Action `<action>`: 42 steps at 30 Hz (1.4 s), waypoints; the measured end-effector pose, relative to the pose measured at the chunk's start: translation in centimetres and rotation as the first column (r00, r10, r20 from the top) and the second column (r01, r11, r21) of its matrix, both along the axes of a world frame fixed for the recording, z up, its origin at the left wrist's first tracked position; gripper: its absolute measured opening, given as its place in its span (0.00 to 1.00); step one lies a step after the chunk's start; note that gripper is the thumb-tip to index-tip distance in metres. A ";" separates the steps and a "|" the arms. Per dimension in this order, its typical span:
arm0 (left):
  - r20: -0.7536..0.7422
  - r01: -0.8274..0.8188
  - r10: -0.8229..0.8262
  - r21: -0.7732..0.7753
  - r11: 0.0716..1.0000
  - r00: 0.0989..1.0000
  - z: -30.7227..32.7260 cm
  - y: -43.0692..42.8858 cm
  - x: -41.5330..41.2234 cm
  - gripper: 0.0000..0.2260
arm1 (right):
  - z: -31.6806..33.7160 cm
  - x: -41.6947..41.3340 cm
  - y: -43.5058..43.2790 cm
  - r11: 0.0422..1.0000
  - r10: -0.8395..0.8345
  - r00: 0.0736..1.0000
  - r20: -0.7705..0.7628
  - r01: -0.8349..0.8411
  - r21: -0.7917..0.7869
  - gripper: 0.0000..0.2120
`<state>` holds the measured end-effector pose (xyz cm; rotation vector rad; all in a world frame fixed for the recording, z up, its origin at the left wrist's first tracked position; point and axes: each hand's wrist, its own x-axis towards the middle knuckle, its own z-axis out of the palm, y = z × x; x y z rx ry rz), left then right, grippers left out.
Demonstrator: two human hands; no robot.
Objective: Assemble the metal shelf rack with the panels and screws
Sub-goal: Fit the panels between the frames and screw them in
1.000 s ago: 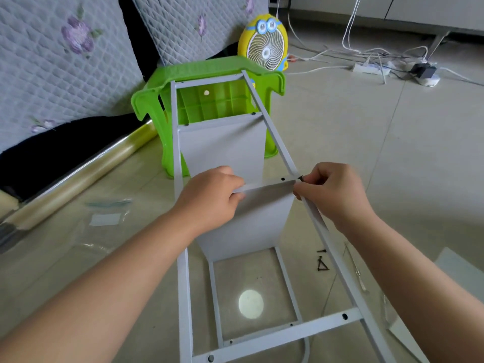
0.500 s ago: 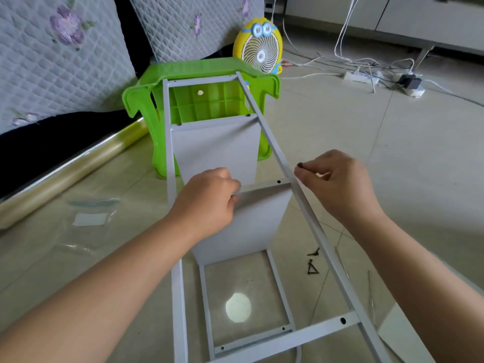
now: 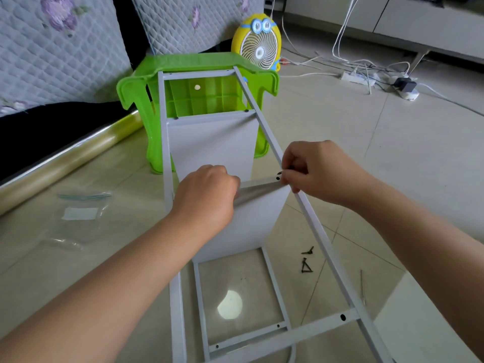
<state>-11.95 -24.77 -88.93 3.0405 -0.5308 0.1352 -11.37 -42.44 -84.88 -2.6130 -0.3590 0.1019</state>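
The grey metal rack frame [image 3: 311, 218] lies tilted, its far end on a green plastic stool [image 3: 199, 64]. One grey panel [image 3: 212, 142] is screwed in near the far end. A second grey panel [image 3: 251, 221] hangs between the rails at mid frame. My left hand [image 3: 207, 200] grips this panel's top lip. My right hand [image 3: 317, 171] pinches a small black screw [image 3: 279, 174] at the hole where the lip meets the right rail. Several loose black screws [image 3: 306, 263] lie on the floor to the right of the frame.
A yellow cartoon fan [image 3: 258, 45] stands behind the stool. Cables and a power strip [image 3: 356, 77] run across the floor at the back right. A roll of clear film [image 3: 65, 158] and an empty plastic bag [image 3: 78, 216] lie on the left. A white panel [image 3: 429, 323] lies at the lower right.
My right hand lifted off the rail with the screw half a second ago and has come back down to the hole at the panel's corner. My left hand kept hold of the panel lip.
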 end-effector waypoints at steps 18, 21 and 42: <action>0.039 -0.026 0.026 0.000 1.000 0.999 -0.6 -0.3 -0.6 0.06 | 1.9 1.5 0.2 0.970 0.106 0.991 -0.084 -0.122 -0.209 0.05; 0.056 -0.031 0.032 -0.021 0.999 0.998 -0.7 -0.3 -0.6 0.06 | 2.1 1.8 0.9 0.937 0.136 0.989 -0.064 -0.150 -0.316 0.06; 0.033 -0.064 0.064 -0.003 0.998 0.997 -0.4 -1.3 -1.0 0.06 | 2.1 2.2 1.0 0.840 0.268 0.960 -0.078 -0.273 -0.469 0.10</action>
